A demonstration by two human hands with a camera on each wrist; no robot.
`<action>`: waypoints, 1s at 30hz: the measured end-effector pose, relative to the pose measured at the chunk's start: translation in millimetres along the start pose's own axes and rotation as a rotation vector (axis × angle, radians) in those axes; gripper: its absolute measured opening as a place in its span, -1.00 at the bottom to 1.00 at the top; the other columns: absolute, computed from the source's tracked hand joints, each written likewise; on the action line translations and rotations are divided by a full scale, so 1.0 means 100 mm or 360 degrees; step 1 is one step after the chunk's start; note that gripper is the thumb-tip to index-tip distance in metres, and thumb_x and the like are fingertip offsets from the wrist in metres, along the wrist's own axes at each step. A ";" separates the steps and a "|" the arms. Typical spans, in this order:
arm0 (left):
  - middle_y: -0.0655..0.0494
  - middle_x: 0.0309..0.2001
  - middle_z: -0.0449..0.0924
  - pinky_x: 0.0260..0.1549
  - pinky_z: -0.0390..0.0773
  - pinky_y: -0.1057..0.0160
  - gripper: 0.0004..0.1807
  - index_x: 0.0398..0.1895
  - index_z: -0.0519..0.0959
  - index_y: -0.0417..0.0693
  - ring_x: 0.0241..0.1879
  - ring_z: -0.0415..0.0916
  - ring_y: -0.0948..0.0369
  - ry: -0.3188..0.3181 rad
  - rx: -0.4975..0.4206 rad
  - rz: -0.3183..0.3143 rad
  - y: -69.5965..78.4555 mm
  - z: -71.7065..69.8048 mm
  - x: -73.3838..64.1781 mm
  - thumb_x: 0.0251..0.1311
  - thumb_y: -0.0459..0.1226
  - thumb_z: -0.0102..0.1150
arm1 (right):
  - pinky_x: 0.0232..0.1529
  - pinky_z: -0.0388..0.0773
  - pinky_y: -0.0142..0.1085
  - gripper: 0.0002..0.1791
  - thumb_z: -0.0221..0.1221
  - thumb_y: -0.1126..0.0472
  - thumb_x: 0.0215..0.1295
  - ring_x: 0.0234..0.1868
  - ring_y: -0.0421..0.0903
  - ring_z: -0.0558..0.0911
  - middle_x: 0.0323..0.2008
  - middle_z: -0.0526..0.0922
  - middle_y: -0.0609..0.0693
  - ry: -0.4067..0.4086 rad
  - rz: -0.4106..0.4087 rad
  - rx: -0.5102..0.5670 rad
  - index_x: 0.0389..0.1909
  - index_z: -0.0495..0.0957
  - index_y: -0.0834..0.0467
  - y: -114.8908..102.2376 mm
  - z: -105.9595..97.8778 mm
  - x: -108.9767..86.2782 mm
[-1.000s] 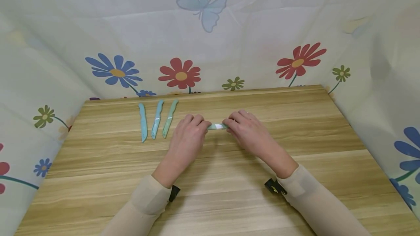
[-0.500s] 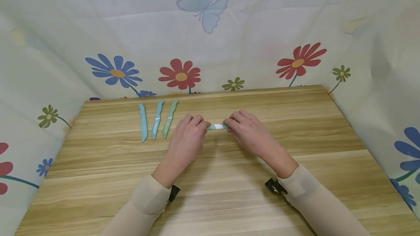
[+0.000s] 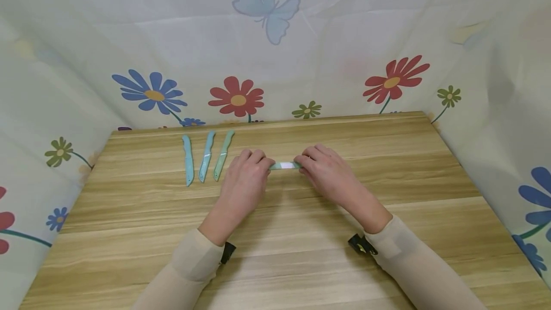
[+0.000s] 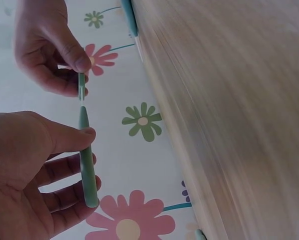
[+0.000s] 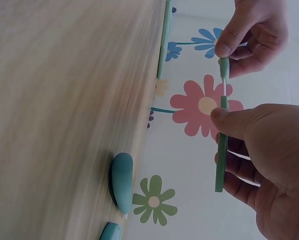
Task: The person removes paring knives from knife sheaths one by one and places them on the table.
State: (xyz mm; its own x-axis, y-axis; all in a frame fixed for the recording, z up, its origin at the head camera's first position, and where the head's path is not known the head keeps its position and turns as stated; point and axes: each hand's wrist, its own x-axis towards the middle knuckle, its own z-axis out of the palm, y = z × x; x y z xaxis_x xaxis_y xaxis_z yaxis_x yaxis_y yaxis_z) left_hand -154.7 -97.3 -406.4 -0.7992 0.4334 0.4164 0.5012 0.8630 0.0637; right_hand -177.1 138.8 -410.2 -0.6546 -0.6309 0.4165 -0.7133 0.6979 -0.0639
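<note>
A light green knife with a green sheath is held level between both hands above the wooden table [image 3: 292, 243], and a short stretch of bare blade [image 3: 286, 165] shows in its middle. My left hand [image 3: 245, 181] grips the knife's rounded handle [image 4: 88, 170], thumb on one side and fingers on the other. My right hand [image 3: 329, 176] pinches the flat sheath [image 5: 221, 160] between thumb and fingers. To the left on the table lie a blue knife [image 3: 188, 161], another blue knife [image 3: 207, 157] and a green knife [image 3: 224, 156], side by side with handles pointing away.
Two teal rounded pieces, one handle-like [image 5: 122, 182] and another below it [image 5: 111, 232], lie on the table in the right wrist view; the head view does not show them. A flower-patterned cloth [image 3: 336, 61] encloses the table's back and sides.
My hands have drawn very slightly apart, and a little more of the blade shows between handle and sheath. The three knives on the left have stayed put.
</note>
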 end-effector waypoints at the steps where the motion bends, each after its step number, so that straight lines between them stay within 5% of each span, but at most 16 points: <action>1: 0.07 -0.17 0.63 -0.26 0.53 0.21 -0.81 -0.04 0.79 -0.12 -0.20 0.45 0.08 0.0000 0.0001 0.0000 0.00 0.00 0.00 0.31 -0.34 0.47 | -0.12 0.60 -0.20 -0.73 0.47 0.24 0.34 -0.12 0.00 0.59 -0.10 0.70 0.03 0.0001 -0.0003 -0.0001 0.03 0.75 0.18 0.00 0.00 0.00; 30: 0.04 -0.18 0.63 -0.26 0.59 0.16 -0.84 -0.05 0.79 -0.11 -0.21 0.48 0.05 -0.0017 0.0035 -0.0080 -0.02 -0.01 -0.01 0.33 -0.37 0.42 | -0.07 0.61 -0.15 -0.74 0.44 0.25 0.38 -0.12 0.03 0.60 -0.10 0.70 0.06 -0.0033 0.0036 0.0013 0.04 0.74 0.21 0.05 -0.03 -0.01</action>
State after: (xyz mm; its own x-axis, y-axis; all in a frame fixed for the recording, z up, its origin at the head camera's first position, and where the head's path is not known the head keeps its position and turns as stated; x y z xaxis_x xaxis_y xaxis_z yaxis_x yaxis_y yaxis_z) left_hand -154.9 -100.1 -405.8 -0.8267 0.3919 0.4037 0.4529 0.8893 0.0641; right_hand -179.4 143.5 -408.4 -0.6754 -0.6220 0.3961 -0.7004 0.7092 -0.0807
